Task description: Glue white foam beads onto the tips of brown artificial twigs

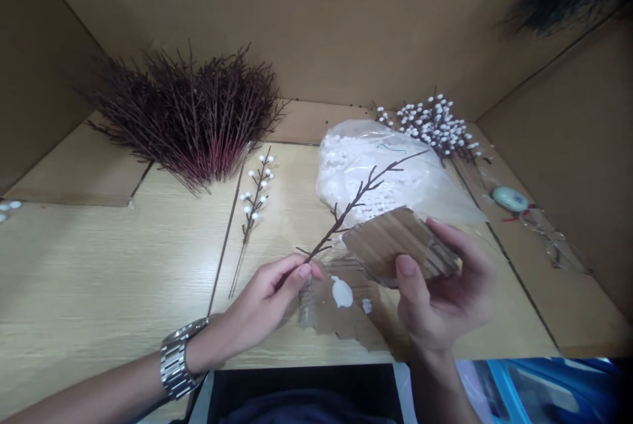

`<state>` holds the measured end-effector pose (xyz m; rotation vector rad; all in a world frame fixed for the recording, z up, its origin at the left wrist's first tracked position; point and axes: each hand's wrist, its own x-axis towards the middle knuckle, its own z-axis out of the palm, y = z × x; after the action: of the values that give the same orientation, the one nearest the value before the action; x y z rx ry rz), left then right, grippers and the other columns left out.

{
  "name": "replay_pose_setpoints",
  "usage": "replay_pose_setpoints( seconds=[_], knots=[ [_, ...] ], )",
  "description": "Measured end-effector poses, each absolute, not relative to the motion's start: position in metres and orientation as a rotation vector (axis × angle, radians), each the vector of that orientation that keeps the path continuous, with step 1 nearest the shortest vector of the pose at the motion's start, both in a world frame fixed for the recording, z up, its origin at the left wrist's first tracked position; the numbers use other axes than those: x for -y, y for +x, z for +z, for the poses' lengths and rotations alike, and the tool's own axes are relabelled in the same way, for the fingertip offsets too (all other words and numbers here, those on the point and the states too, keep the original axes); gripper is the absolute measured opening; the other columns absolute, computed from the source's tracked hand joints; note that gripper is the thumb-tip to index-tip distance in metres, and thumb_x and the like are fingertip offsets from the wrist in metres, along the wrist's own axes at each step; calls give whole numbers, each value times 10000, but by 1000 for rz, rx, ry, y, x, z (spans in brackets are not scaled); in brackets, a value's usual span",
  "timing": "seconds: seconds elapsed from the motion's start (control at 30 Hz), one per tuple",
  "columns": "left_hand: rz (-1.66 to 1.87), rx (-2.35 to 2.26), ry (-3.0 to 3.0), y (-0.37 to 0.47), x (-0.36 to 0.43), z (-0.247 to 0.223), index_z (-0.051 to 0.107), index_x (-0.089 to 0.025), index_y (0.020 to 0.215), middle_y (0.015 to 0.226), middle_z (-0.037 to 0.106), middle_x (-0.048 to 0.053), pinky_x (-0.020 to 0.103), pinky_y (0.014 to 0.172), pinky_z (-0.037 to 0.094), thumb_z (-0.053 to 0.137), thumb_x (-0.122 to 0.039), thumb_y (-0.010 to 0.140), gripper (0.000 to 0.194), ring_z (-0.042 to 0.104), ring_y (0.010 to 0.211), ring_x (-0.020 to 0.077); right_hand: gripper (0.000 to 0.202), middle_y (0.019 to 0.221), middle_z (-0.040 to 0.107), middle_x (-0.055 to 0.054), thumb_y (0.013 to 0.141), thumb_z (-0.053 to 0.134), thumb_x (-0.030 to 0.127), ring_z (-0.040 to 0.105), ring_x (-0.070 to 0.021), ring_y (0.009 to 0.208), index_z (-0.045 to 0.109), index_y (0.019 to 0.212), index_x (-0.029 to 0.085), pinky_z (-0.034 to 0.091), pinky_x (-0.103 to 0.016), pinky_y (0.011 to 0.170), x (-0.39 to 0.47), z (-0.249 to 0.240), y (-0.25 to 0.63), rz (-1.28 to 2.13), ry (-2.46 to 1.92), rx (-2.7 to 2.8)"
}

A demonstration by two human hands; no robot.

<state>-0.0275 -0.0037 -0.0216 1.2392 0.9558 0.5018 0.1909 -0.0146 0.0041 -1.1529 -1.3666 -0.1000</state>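
Note:
My left hand (277,295) pinches the lower end of a bare brown artificial twig (341,216), which slants up to the right. In my right hand (442,292) is a torn piece of corrugated cardboard (390,242), thumb on the near face and fingers behind. The cardboard's left edge is close to the twig; whether they touch I cannot tell. Beneath both hands lies a flat cardboard scrap (321,312) bearing a white blob of glue-like paste (341,292) and a smaller smear. A finished-looking twig with white berries (254,196) rests on the table left of my hands.
A large bundle of bare twigs (198,114) stands back left. Behind my hands sits a clear plastic bag (376,167) of white beads. White-berried twigs (435,124) are piled back right, near a pale green oval object (509,199) and glasses (556,242). Cardboard walls (321,28) enclose the table.

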Motion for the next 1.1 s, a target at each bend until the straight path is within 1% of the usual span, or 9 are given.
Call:
replay_pose_setpoints(
  seconds=[0.17, 0.3, 0.47, 0.57, 0.7, 0.83, 1.0, 1.1],
  knots=[
    [503, -967, 1254, -28, 4, -19, 658, -221, 1040, 680, 419, -59, 230, 524, 303, 459, -509, 1038, 350, 390, 586, 112, 552, 1125, 734, -42, 783, 751, 130, 694, -206, 975, 667, 1316, 247, 583, -321, 813, 16, 1, 191, -75, -1111, 1430],
    [501, -955, 1223, -28, 5, -20, 653, -217, 1043, 670, 424, -60, 238, 518, 288, 456, -518, 1036, 360, 373, 571, 111, 494, 1126, 714, -40, 778, 768, 156, 676, -219, 976, 698, 1257, 250, 556, -358, 856, 18, 4, 192, -26, -1157, 1248],
    [501, -930, 1104, -28, 7, -27, 648, -230, 1051, 598, 306, -84, 247, 506, 253, 456, -535, 1032, 361, 295, 520, 110, 422, 1154, 687, -21, 784, 782, 218, 646, -224, 1011, 719, 1199, 265, 512, -386, 924, 14, 7, 200, 49, -1186, 1012],
    [482, -937, 1070, -28, 7, -27, 648, -235, 1045, 614, 300, -82, 245, 498, 228, 461, -539, 1030, 357, 283, 518, 104, 408, 1149, 686, -30, 803, 767, 231, 650, -228, 1007, 708, 1205, 258, 507, -399, 938, 12, 3, 203, 44, -1210, 1033],
    [472, -952, 1087, -28, 6, -23, 654, -228, 1041, 633, 297, -77, 245, 486, 210, 461, -556, 1024, 380, 278, 522, 101, 389, 1144, 691, -50, 819, 755, 244, 663, -247, 1034, 687, 1202, 236, 528, -405, 912, 13, -1, 202, 51, -1251, 1093],
    [470, -950, 1090, -28, 6, -21, 653, -228, 1040, 626, 289, -79, 242, 478, 208, 463, -565, 1020, 388, 266, 522, 102, 402, 1154, 698, -51, 825, 740, 227, 677, -223, 1010, 677, 1223, 235, 553, -359, 843, 14, 1, 202, 66, -1278, 1143],
    [467, -948, 1098, -29, 7, -23, 652, -232, 1046, 626, 306, -76, 238, 472, 211, 462, -550, 1027, 371, 282, 521, 99, 409, 1155, 713, -46, 825, 736, 207, 675, -222, 1060, 683, 1229, 239, 552, -356, 887, 14, 2, 202, 77, -1274, 1223],
    [466, -955, 1104, -29, 6, -23, 650, -223, 1045, 629, 302, -76, 238, 472, 207, 463, -545, 1028, 372, 281, 525, 97, 409, 1156, 704, -48, 825, 736, 204, 675, -211, 1028, 682, 1230, 225, 546, -333, 852, 13, 1, 203, 56, -1273, 1161]
  ],
)
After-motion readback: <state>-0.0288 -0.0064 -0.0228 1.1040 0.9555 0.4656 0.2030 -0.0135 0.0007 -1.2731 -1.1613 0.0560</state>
